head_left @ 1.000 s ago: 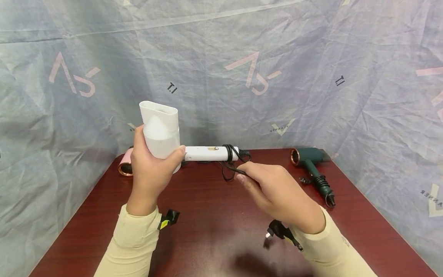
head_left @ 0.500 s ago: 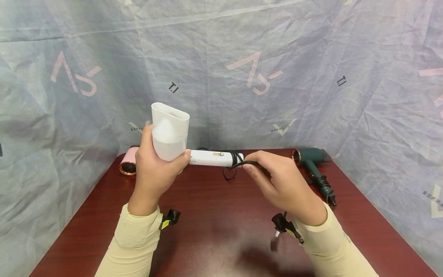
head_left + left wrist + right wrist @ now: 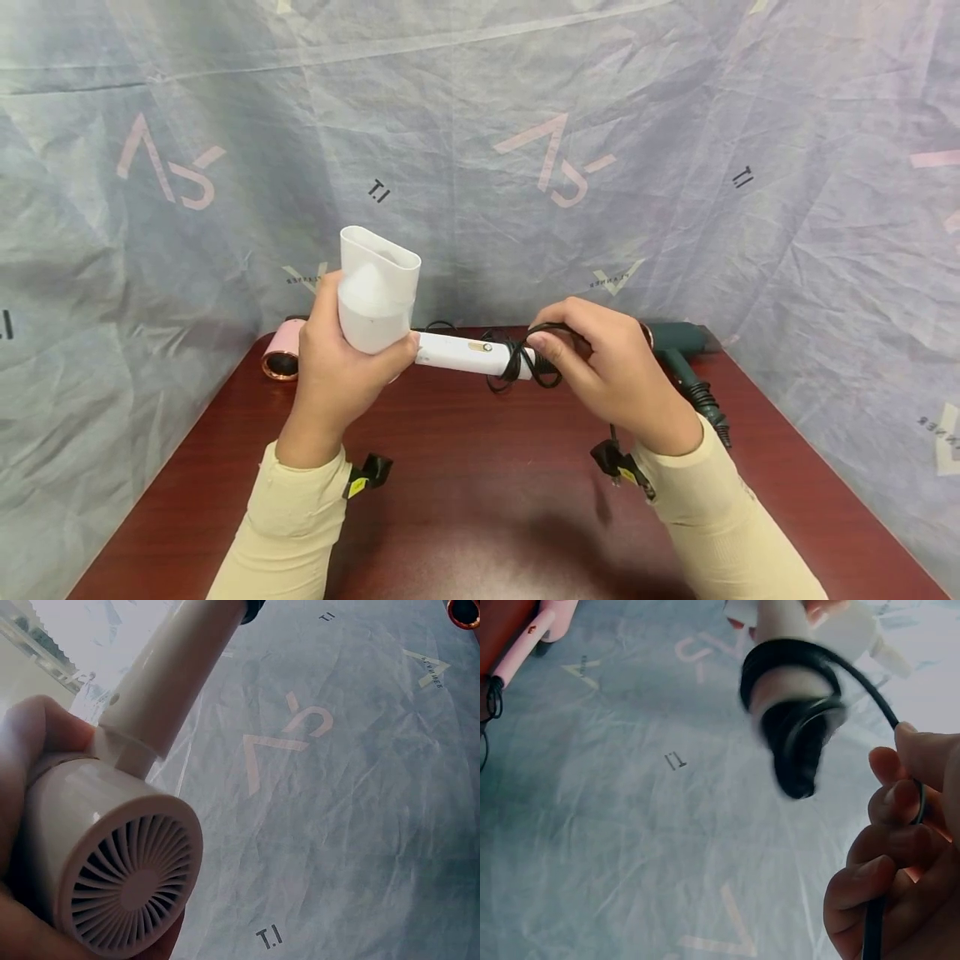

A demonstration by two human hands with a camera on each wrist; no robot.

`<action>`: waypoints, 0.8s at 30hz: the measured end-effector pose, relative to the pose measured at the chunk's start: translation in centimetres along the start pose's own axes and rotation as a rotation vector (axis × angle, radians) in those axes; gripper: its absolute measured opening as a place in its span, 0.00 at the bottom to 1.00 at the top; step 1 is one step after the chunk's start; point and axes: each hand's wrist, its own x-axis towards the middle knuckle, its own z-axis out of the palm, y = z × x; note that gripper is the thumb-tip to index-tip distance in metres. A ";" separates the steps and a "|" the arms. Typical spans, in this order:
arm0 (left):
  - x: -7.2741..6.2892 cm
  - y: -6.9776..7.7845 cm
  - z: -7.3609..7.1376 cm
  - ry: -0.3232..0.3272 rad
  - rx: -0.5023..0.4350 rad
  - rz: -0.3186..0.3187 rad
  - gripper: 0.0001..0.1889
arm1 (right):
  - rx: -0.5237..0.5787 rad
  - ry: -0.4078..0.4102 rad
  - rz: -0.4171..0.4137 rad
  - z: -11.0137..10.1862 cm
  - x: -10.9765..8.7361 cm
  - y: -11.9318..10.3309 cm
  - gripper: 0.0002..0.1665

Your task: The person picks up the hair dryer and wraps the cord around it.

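My left hand (image 3: 341, 375) grips a white hair dryer (image 3: 378, 292) round its barrel, its flat nozzle pointing up. The handle (image 3: 465, 354) extends sideways to the right. In the left wrist view the dryer's slatted rear grille (image 3: 135, 877) faces the camera. Black power cord (image 3: 791, 667) loops round the handle's end. My right hand (image 3: 615, 367) pinches the cord between thumb and forefinger beside that end, while the other fingers curl over its lower length (image 3: 874, 922). Below the right hand in the head view, the plug's prongs (image 3: 617, 481) show beside the wrist camera.
On the dark red table (image 3: 480, 500), a pink hair dryer (image 3: 283, 346) lies at the back left. A dark green hair dryer (image 3: 678, 358) with its cord wound on the handle lies at the back right, partly behind my right hand. Grey printed cloth (image 3: 480, 167) hangs behind and at both sides.
The hair dryer and left hand have shifted right, and the handle's end has dipped. My right hand has carried the cord up and round near the handle's end. The plug has swung.
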 end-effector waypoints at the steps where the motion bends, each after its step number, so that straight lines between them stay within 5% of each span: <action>1: -0.1 0.1 -0.1 -0.009 -0.006 0.002 0.37 | 0.004 -0.010 0.015 0.0 0.0 0.2 0.05; 15: 0.0 0.0 -0.2 -0.086 -0.210 0.049 0.35 | 0.125 -0.156 0.208 0.9 -0.3 2.0 0.04; 24: 0.1 0.1 0.0 -0.099 -0.348 0.013 0.35 | 0.195 -0.218 0.270 2.2 -0.9 3.0 0.08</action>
